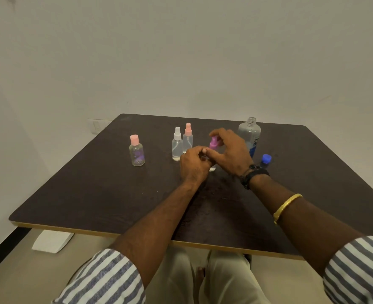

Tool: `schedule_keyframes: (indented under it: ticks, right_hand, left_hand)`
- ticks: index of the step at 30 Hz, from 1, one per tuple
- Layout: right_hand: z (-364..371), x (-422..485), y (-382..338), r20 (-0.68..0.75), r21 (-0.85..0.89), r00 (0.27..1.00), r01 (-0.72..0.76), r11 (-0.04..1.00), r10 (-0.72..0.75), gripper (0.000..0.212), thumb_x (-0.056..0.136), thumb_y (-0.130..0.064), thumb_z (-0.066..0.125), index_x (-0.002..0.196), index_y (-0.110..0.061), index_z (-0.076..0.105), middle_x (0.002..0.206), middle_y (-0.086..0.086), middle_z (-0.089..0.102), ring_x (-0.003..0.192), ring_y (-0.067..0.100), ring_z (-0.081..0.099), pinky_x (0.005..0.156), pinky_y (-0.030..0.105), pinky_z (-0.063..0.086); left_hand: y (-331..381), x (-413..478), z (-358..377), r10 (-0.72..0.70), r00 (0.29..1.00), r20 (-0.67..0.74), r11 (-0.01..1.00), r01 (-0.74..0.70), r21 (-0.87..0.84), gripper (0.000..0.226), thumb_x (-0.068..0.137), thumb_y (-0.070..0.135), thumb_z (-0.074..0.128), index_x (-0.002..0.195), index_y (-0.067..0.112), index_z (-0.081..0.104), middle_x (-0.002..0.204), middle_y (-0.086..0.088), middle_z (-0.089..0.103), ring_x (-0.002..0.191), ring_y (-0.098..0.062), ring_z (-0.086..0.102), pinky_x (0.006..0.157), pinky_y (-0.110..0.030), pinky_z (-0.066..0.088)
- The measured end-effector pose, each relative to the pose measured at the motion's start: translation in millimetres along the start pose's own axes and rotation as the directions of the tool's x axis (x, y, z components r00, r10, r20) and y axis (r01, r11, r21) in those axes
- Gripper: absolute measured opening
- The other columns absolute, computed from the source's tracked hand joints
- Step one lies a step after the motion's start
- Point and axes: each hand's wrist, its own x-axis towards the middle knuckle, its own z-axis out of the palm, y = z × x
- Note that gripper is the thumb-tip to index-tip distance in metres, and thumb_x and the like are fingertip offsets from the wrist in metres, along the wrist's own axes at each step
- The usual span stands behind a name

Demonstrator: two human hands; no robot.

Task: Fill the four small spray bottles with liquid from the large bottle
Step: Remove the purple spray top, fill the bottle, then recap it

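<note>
Fingers (197, 150) of left hand (193, 166) grip small bottle (212, 168); right hand (231, 150) grips purple cap (214, 144).

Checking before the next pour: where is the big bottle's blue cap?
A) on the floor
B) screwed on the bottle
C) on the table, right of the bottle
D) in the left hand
C: the cap sits on the table just right of the big bottle, whose threaded neck is bare; the left hand and right hand hold the purple-top bottle.
</note>
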Motion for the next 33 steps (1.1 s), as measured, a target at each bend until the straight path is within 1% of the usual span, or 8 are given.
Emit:
schedule_keyframes:
  ticks: [3, 5, 9, 14, 20, 25, 29, 33]
  right_hand:
    - [-0.5, -3.8, -3.6, 0.004, 0.124, 1.0, 0.027, 0.992, -0.027, 0.042, 0.089, -0.027, 0.069, 0.128, -0.019, 0.06, 0.113, 0.002, 0.069, 0.099, 0.015, 0.064, 0.089, 0.033, 0.057]
    - [-0.7, -3.3, -2.3, -0.035, 0.113, 0.999, 0.017, 0.993, -0.013, 0.036, 0.088, -0.024, 0.071, 0.122, -0.02, 0.063, 0.105, -0.001, 0.071, 0.094, 0.013, 0.066, 0.086, 0.036, 0.059]
    - [-0.3, 0.0, 0.6, -0.067, 0.004, 0.996, -0.055, 0.998, 0.055, 0.033, 0.085, -0.042, 0.076, 0.106, -0.021, 0.062, 0.091, -0.001, 0.067, 0.082, 0.016, 0.063, 0.072, 0.037, 0.058]
    - [-1.4, -2.9, -7.1, -0.015, 0.126, 0.999, -0.036, 0.991, 0.038, 0.043, 0.086, -0.035, 0.064, 0.126, -0.019, 0.063, 0.11, 0.0, 0.07, 0.101, 0.015, 0.065, 0.09, 0.037, 0.057]
    - [1.6, -1.4, -3.1, -0.099, 0.052, 0.988, -0.112, 0.992, 0.116, 0.034, 0.083, -0.041, 0.078, 0.108, -0.022, 0.063, 0.089, -0.003, 0.067, 0.083, 0.016, 0.064, 0.074, 0.038, 0.058]
    - [0.3, -3.9, -9.5, -0.036, 0.138, 0.996, -0.074, 0.988, 0.079, 0.049, 0.086, -0.039, 0.066, 0.131, -0.02, 0.059, 0.117, 0.0, 0.07, 0.107, 0.014, 0.064, 0.094, 0.035, 0.054]
    - [0.9, -4.0, -8.7, -0.065, 0.114, 0.994, -0.078, 0.99, 0.086, 0.041, 0.09, -0.029, 0.07, 0.129, -0.023, 0.061, 0.099, -0.003, 0.071, 0.096, 0.012, 0.066, 0.089, 0.04, 0.057]
    - [1.6, 0.2, -7.4, -0.046, 0.029, 0.99, -0.134, 0.991, 0.135, 0.047, 0.085, -0.044, 0.075, 0.125, -0.024, 0.06, 0.095, -0.002, 0.069, 0.093, 0.018, 0.064, 0.083, 0.04, 0.057]
  left_hand:
    - [2.0, -0.6, -1.6, -0.002, 1.0, 0.01, 1.0, 0.002, -0.021, 0.021, 0.081, 0.021, 0.08, 0.099, 0.01, 0.077, 0.087, 0.0, 0.077, 0.075, -0.008, 0.07, 0.072, -0.025, 0.06]
    - [1.6, -0.3, -1.1, -0.008, 1.0, 0.011, 1.0, 0.008, -0.024, 0.029, 0.078, 0.029, 0.083, 0.1, 0.012, 0.077, 0.085, 0.0, 0.076, 0.074, -0.008, 0.07, 0.069, -0.019, 0.057]
    - [1.5, -1.2, 0.4, -0.004, 1.0, -0.002, 1.0, 0.004, 0.02, 0.028, 0.076, 0.035, 0.086, 0.089, 0.014, 0.075, 0.076, 0.002, 0.071, 0.067, -0.01, 0.065, 0.056, -0.013, 0.049]
    - [2.6, -0.9, -1.2, -0.001, 1.0, 0.012, 1.0, 0.001, -0.023, 0.025, 0.08, 0.023, 0.081, 0.1, 0.008, 0.076, 0.087, -0.003, 0.076, 0.077, -0.011, 0.07, 0.072, -0.026, 0.06]
    - [0.9, -2.0, 0.6, -0.02, 1.0, 0.006, 1.0, 0.02, 0.011, 0.03, 0.075, 0.037, 0.086, 0.086, 0.012, 0.074, 0.071, -0.001, 0.07, 0.064, -0.015, 0.064, 0.057, -0.024, 0.052]
    - [-0.5, -1.3, -0.9, -0.004, 1.0, 0.016, 1.0, 0.004, -0.018, 0.029, 0.078, 0.029, 0.084, 0.098, 0.009, 0.077, 0.086, -0.002, 0.076, 0.075, -0.012, 0.07, 0.07, -0.025, 0.059]
    - [-1.0, -1.1, -1.1, -0.02, 1.0, 0.013, 0.999, 0.02, -0.025, 0.033, 0.075, 0.033, 0.086, 0.099, 0.012, 0.077, 0.082, 0.001, 0.074, 0.072, -0.011, 0.07, 0.067, -0.023, 0.057]
    - [-0.2, -1.5, -0.6, -0.019, 1.0, 0.011, 1.0, 0.019, -0.002, 0.025, 0.077, 0.033, 0.085, 0.087, 0.013, 0.074, 0.075, 0.001, 0.071, 0.068, -0.012, 0.066, 0.058, -0.018, 0.05]
